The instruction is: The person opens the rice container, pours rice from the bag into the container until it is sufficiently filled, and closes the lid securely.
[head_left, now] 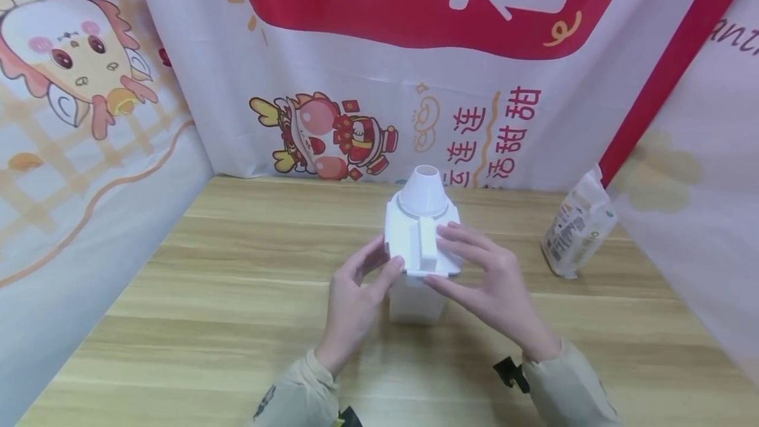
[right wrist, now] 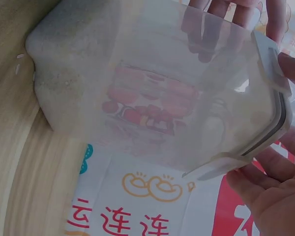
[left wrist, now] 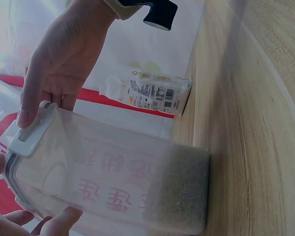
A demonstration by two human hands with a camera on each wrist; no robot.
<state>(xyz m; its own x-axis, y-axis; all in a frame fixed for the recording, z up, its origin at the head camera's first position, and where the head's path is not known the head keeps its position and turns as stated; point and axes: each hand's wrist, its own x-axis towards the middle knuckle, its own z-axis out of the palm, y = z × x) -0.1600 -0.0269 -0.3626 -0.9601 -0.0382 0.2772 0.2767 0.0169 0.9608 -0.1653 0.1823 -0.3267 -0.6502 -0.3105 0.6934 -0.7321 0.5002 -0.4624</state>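
Note:
A translucent storage container stands upright on the table, its bottom part filled with rice. On top sits a white lid bearing a cone-shaped cap and a raised bar. My left hand grips the container's upper left side, thumb at the lid's front corner. From the right, my right hand holds the lid, thumb at its front edge and fingers along its right side. In the left wrist view that thumb lies on a white clip. Another clip flares outward near the right fingertips.
A crumpled printed bag stands at the table's right side. A few loose grains lie on the wooden table beside the container's base. Printed cloth hangs behind and on both sides.

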